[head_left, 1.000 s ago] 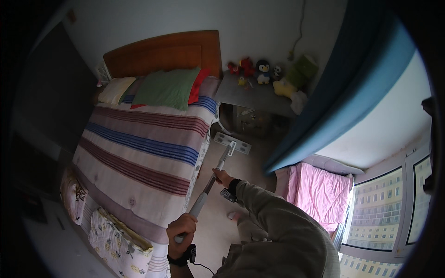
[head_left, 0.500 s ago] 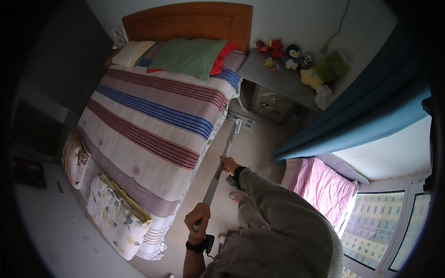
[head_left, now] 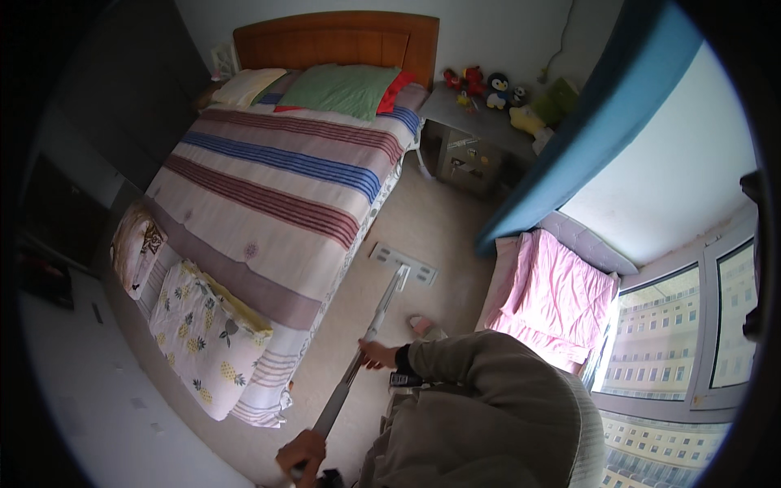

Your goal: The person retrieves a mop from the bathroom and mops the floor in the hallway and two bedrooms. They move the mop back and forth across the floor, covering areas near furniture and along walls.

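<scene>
A flat mop with a long grey handle (head_left: 340,398) slants away from me across the floor. Its wide, pale rectangular head (head_left: 404,263) lies flat beside the bed's right side. Near the top end of the handle, my left hand (head_left: 301,455) is closed round the grip. My right hand (head_left: 377,355) wraps the shaft farther down, towards the mop head. A slippered foot (head_left: 421,325) shows just right of the shaft.
The bed (head_left: 268,195) with a striped cover fills the left. A desk (head_left: 480,126) with plush toys stands at the back right. To the right are a blue curtain (head_left: 586,122), pink bedding (head_left: 553,293) and a window (head_left: 651,342). A folded pineapple-print quilt (head_left: 199,342) hangs at the bed's foot.
The mop head has come back towards me, away from the gap between bed and desk. Both hands have drawn the handle nearer and left, still gripping it. My view has shifted too.
</scene>
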The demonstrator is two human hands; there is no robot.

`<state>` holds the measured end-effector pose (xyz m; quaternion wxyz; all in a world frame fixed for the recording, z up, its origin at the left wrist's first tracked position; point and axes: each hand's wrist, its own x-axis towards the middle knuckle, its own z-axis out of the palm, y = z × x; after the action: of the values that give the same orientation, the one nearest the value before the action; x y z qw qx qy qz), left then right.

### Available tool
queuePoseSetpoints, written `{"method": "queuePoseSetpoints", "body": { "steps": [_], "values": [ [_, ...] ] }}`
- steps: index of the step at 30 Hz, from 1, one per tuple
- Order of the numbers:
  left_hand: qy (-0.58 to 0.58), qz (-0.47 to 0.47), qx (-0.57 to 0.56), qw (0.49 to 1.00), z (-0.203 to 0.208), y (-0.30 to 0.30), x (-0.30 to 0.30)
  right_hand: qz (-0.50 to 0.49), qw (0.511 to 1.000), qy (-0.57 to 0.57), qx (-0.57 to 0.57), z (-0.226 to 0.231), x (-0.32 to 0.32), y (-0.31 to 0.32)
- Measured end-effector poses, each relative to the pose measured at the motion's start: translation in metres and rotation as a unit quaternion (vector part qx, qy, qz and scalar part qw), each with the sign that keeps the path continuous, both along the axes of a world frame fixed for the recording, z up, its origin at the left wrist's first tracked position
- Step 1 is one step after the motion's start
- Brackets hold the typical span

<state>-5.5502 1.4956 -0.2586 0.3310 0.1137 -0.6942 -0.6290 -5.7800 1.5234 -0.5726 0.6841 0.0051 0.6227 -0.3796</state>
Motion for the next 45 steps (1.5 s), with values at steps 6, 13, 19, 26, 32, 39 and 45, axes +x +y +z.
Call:
{"method": "queuePoseSetpoints", "body": {
  "steps": [6,13,19,26,32,39,45],
  "values": [
    [0.05,0.119,0.035,0.991,0.087,0.036,0.129,0.203,0.966,-0.136,-0.079,0.036,0.164,0.005],
    [0.067,0.078,-0.024,0.994,0.14,0.027,0.129,0.141,0.913,-0.379,-0.05,0.08,0.24,-0.014],
    [0.07,0.03,-0.091,0.993,0.149,0.021,0.047,0.039,0.893,-0.422,-0.149,0.092,0.159,-0.003],
    [0.171,0.037,-0.054,0.983,0.107,0.007,-0.08,-0.047,0.915,-0.32,-0.241,0.077,-0.034,-0.002],
    [0.071,0.014,-0.014,0.997,0.03,-0.003,-0.26,-0.267,0.946,-0.11,-0.145,0.05,-0.248,-0.005],
    [0.063,-0.085,-0.065,0.992,0.028,0.006,-0.42,-0.348,0.92,-0.063,-0.167,0.038,-0.399,-0.007],
    [0.082,-0.092,-0.117,0.986,0.037,-0.014,-0.498,-0.336,0.914,-0.097,-0.205,0.043,-0.447,-0.009]
  ]
}}
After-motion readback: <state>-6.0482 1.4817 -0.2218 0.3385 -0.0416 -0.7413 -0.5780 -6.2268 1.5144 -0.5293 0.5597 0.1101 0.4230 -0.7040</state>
